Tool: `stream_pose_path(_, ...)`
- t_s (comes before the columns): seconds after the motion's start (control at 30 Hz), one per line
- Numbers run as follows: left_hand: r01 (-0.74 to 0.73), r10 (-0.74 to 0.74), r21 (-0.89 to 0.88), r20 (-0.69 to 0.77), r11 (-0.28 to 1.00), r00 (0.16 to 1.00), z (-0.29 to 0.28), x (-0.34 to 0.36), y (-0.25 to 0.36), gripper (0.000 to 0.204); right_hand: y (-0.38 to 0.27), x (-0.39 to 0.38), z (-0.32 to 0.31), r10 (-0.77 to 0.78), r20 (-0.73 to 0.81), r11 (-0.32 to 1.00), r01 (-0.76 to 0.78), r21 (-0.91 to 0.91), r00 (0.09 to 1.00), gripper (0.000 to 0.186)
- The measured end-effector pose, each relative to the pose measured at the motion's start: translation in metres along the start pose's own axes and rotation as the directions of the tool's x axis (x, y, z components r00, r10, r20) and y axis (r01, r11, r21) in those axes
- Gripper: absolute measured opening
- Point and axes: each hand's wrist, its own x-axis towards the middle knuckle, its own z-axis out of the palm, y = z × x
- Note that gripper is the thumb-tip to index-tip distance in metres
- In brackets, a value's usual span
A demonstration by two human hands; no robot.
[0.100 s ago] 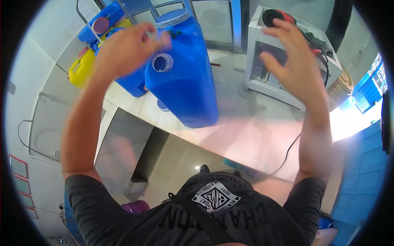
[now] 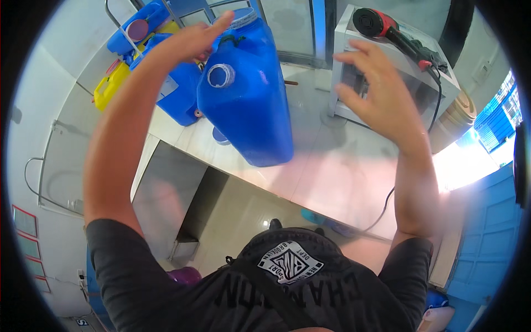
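A large blue jug (image 2: 249, 116) stands on the pale counter, with an uncapped threaded spout (image 2: 221, 74) and a wide round lid (image 2: 238, 16) at the top. My left hand (image 2: 191, 41) is at the jug's upper left, one digit stretched toward the lid, the others loosely bent and partly hidden; I cannot tell whether they touch it. My right hand (image 2: 376, 88) is open in the air right of the jug, fingers spread, in front of the white cabinet (image 2: 343, 94). A loose round blue cap (image 2: 220, 135) lies beside the jug's base.
More blue jugs (image 2: 182, 99) and a yellow jug (image 2: 110, 88) stand behind at the left. A red-and-black corded tool (image 2: 376, 25) lies on the cabinet. Stacked beige buckets (image 2: 459, 116) sit at the right. The counter's front edge (image 2: 276, 199) crosses below, with a cable (image 2: 384, 210) near it.
Both hands have moved slightly up the picture, the left also rightward toward the lid and the right a little leftward toward the jug. The jug stands in nearly the same place.
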Motion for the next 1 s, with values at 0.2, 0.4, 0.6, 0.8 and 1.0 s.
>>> stream_pose_path(0.2,-0.083,0.086,-0.022,0.318,0.996,0.944,-0.005,-0.01,0.011,0.053,0.018,-0.049,-0.005,0.217,0.125,0.966,-0.231,0.117,0.968,0.045)
stream_pose_path(0.4,-0.583,0.57,0.256,0.132,0.771,0.811,-0.008,-0.006,-0.014,0.044,0.032,-0.102,0.027,0.458,0.251,0.808,-0.517,0.283,0.853,0.07)
stream_pose_path(0.6,-0.735,0.748,0.15,-0.213,0.661,0.629,0.059,0.014,-0.005,0.045,-0.014,-0.13,0.101,0.35,0.155,0.787,-0.379,0.487,0.924,0.112)
stream_pose_path(0.8,0.122,0.354,-0.948,0.227,0.295,0.907,0.049,-0.044,0.011,0.044,-0.039,-0.133,0.115,0.221,0.203,0.625,-0.298,0.722,0.954,0.129)
stream_pose_path(1.0,-0.066,0.521,-0.998,-0.065,-0.018,0.851,0.039,-0.08,0.023,0.039,0.0,-0.123,0.133,0.504,0.09,0.647,-0.445,0.619,0.859,0.064)
